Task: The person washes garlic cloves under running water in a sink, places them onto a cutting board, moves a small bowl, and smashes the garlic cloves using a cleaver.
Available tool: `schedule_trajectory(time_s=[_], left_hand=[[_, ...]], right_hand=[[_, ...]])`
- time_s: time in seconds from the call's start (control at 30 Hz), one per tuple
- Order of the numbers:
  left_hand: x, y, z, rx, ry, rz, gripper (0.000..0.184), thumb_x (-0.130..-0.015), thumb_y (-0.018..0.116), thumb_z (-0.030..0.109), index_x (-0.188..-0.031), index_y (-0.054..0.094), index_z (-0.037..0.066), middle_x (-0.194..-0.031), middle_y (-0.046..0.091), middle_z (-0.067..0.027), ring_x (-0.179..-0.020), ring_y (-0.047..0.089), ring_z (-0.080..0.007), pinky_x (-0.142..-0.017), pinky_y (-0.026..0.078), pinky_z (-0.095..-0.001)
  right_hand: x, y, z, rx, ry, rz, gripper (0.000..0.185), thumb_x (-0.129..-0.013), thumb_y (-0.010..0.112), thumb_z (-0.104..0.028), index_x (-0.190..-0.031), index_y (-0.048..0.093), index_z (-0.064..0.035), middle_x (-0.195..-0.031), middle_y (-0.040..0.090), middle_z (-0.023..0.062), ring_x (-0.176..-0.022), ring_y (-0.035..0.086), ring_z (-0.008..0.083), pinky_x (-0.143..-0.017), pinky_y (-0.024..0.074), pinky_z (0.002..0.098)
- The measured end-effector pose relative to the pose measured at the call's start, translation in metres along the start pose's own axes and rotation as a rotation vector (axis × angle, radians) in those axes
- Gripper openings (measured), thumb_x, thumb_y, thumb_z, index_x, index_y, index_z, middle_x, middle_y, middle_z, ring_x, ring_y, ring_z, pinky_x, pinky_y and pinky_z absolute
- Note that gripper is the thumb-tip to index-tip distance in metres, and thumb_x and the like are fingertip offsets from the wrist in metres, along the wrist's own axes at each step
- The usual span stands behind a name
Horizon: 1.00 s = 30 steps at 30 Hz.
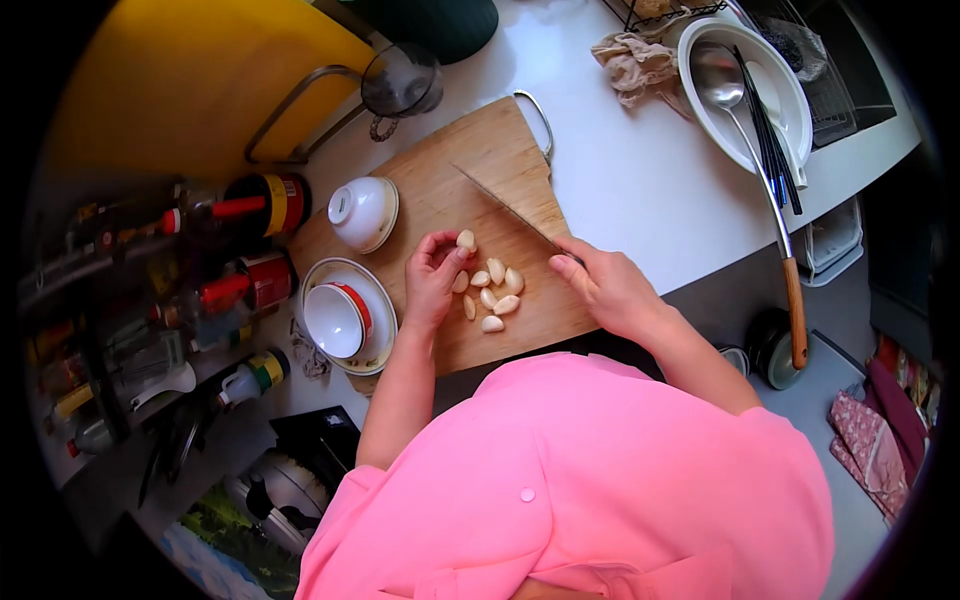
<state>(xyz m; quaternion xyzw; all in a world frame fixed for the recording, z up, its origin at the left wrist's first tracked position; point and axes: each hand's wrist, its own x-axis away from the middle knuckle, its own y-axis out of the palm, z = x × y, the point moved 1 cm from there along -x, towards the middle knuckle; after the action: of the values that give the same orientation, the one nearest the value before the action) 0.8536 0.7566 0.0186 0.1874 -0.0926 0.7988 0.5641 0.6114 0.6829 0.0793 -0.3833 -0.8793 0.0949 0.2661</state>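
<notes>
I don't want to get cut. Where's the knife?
Near the middle of the head view: the knife is in the right hand, over the board, just above the garlic in the picture.

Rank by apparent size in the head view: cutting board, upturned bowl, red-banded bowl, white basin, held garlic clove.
Largest to smallest:
1. Cutting board
2. White basin
3. Upturned bowl and red-banded bowl: too alike to rank
4. Garlic clove in the left hand
</notes>
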Motion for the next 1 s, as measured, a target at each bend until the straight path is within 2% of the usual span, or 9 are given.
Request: schedule_trajectory(time_s=[0.1,0.2,0.3,0.37,0.53,0.6,0.7,0.83,1.0], left_hand=[[-0.002,-0.004,0.004,-0.028,0.0,0.03,0.019,-0.083,0.063,0.004,-0.101,0.056,0.002,-0.09,0.061,-0.0048,-0.078,0.06,-0.0119,-0.07,0.05,-0.0244],[-0.008,-0.011,0.015,-0.728,0.383,0.128,0.021,-0.077,0.066,0.006,-0.095,0.058,0.002,-0.089,0.053,-0.0088,-0.072,0.059,-0.0187,-0.066,0.048,-0.029],[-0.007,-0.005,0.031,-0.909,0.339,0.173,0.02,-0.078,0.066,0.009,-0.095,0.058,0.002,-0.091,0.053,-0.0103,-0.072,0.058,-0.0212,-0.065,0.048,-0.0306],[-0.007,-0.002,0.035,-0.948,0.348,0.186,0.021,-0.078,0.066,0.01,-0.094,0.057,0.002,-0.09,0.053,-0.0105,-0.073,0.057,-0.0222,-0.065,0.047,-0.0323],[0.011,0.008,0.036,-1.007,0.412,0.279,0.026,-0.074,0.071,0.018,-0.09,0.058,0.003,-0.089,0.052,-0.0105,-0.077,0.053,-0.0259,-0.069,0.044,-0.0373],[0.027,0.023,0.037,-1.277,0.623,0.1,0.028,-0.069,0.075,0.025,-0.081,0.059,0.005,-0.089,0.051,-0.0098,-0.082,0.05,-0.0276,-0.074,0.041,-0.0387],[0.034,0.041,0.026,-1.291,0.487,0.087,0.029,-0.065,0.076,0.029,-0.073,0.059,0.007,-0.087,0.052,-0.0089,-0.085,0.048,-0.0278,-0.077,0.04,-0.0387],[0.021,0.039,0.017,-1.02,0.217,0.066,0.024,-0.066,0.075,0.025,-0.074,0.062,0.007,-0.083,0.054,-0.0077,-0.087,0.049,-0.0278,-0.078,0.039,-0.0392],[0.02,0.045,0.021,-1.16,0.398,0.091,0.016,-0.07,0.072,0.019,-0.078,0.063,0.009,-0.082,0.056,-0.0064,-0.085,0.051,-0.0266,-0.076,0.039,-0.0386]], right_hand=[[0.01,-0.01,-0.002,0.054,0.021,-0.021,0.046,-0.092,0.045,-0.041,-0.119,0.053,-0.0044,-0.068,0.061,0.0191,-0.07,0.06,0.0383,-0.065,0.0457,0.0444],[0.018,-0.015,0.0,0.141,0.041,-0.03,0.046,-0.092,0.046,-0.041,-0.12,0.052,-0.0053,-0.069,0.061,0.0197,-0.07,0.06,0.0384,-0.064,0.0457,0.0451],[0.026,-0.014,0.01,0.216,0.004,-0.005,0.045,-0.09,0.049,-0.039,-0.121,0.052,-0.0061,-0.071,0.062,0.0197,-0.07,0.06,0.0374,-0.062,0.0463,0.0451],[0.032,-0.014,0.012,0.31,-0.097,0.023,0.044,-0.088,0.053,-0.037,-0.121,0.052,-0.0067,-0.076,0.063,0.0183,-0.071,0.061,0.0358,-0.062,0.0477,0.0439],[0.042,-0.017,0.016,0.356,-0.14,0.057,0.043,-0.086,0.057,-0.035,-0.119,0.054,-0.0077,-0.081,0.064,0.0162,-0.072,0.062,0.0337,-0.063,0.049,0.0418],[0.043,-0.017,0.02,0.351,-0.149,0.086,0.043,-0.085,0.058,-0.035,-0.119,0.054,-0.0081,-0.082,0.064,0.0158,-0.072,0.062,0.0333,-0.063,0.0493,0.0413],[0.042,-0.016,0.022,0.341,-0.118,0.103,0.043,-0.085,0.058,-0.035,-0.119,0.054,-0.0084,-0.082,0.064,0.0158,-0.073,0.062,0.0328,-0.063,0.0493,0.0413],[0.042,-0.013,0.017,0.29,-0.161,0.123,0.043,-0.086,0.057,-0.035,-0.119,0.055,-0.0082,-0.08,0.064,0.0161,-0.071,0.062,0.0335,-0.063,0.0492,0.0412],[0.044,-0.015,0.016,0.229,-0.055,0.041,0.043,-0.088,0.054,-0.038,-0.118,0.056,-0.0076,-0.07,0.062,0.0176,-0.069,0.061,0.035,-0.063,0.0483,0.0417]])
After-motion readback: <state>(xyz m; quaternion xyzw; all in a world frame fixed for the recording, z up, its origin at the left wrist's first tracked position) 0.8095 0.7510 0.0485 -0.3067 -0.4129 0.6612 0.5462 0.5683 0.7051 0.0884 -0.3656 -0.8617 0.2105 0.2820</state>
